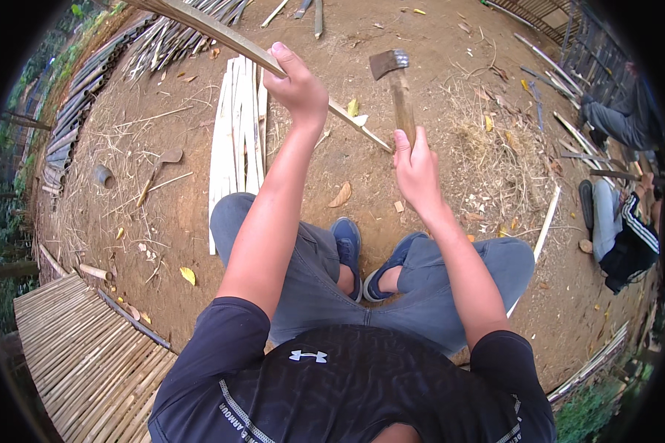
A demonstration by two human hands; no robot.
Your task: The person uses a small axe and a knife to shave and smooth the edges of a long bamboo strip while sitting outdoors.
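My left hand (301, 87) is closed around a long wooden strip (214, 31), which slants from the upper left down toward the right. Its lower end comes close to my right hand (419, 171); whether they touch I cannot tell. That hand grips the wooden handle of a hatchet (401, 96), held upright with its dark metal head at the top and the blade edge facing left. Both tools are above bare earth, beyond my knees and blue shoes (347, 247).
Pale split strips (236, 133) lie beside my left knee. Farther left are another hatchet (154, 177) and a short tube (104, 176). A slatted bamboo platform (81, 340) stands lower left. At right, a person (632, 240) holds a long blade; another person's legs (617, 122) show beyond.
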